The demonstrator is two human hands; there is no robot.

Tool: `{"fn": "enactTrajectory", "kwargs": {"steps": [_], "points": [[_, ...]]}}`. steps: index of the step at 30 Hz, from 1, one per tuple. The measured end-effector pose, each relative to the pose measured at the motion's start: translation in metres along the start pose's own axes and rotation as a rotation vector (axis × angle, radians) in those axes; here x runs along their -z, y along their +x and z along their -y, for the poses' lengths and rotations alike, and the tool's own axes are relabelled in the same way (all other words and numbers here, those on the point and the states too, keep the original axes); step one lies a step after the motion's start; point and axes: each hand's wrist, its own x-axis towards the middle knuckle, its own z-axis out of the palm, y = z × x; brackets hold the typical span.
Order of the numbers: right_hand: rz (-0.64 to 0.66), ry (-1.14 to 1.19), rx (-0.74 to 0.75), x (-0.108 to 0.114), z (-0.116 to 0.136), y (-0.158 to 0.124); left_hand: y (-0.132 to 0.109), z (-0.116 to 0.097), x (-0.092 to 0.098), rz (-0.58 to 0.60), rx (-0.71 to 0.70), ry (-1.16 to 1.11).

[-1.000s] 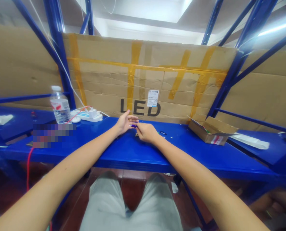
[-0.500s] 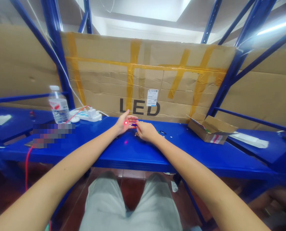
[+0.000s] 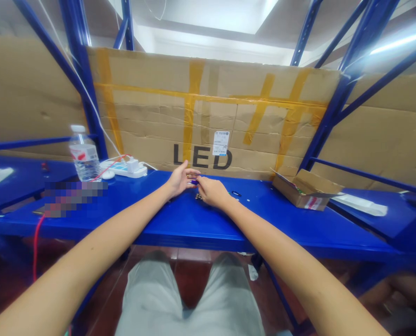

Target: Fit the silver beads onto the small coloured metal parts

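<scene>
My right hand (image 3: 213, 191) is closed in a pinch on a small dark blue laser pointer (image 3: 194, 182), mostly hidden by the fingers. My left hand (image 3: 180, 179) is beside it with the palm turned inward and fingers stretched out. The pointer's end is close to these fingers; whether they touch it I cannot tell. Below the hands, several tiny brownish round pieces (image 3: 198, 197) lie on the blue table (image 3: 194, 224), partly covered by my right hand. A small black oblong item (image 3: 236, 193) lies to the right of it.
An open cardboard box (image 3: 304, 191) stands on the right, near a white packet (image 3: 362, 204). At left are a water bottle (image 3: 85, 156), a white power strip (image 3: 134, 170) and a red cable (image 3: 36, 252). A tall cardboard sheet (image 3: 152, 121) closes off the back.
The red light spots on my left palm and on the tabletop have gone out. Both hands keep nearly the same place and pose.
</scene>
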Motion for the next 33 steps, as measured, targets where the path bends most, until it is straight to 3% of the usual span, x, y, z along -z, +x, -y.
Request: {"fn": "enactTrajectory", "kwargs": {"steps": [21,28,33], "points": [[-0.066,0.049,0.014,-0.003,-0.003,-0.001,0.002,0.002,0.004,0.049,-0.039,0.089],[-0.174,0.207,-0.09,-0.013,-0.022,0.002,0.005,0.002,0.01,0.031,-0.254,0.679],[-0.142,0.322,-0.163,-0.015,-0.034,0.005,0.012,-0.001,0.023,0.003,-0.342,0.893]]}}
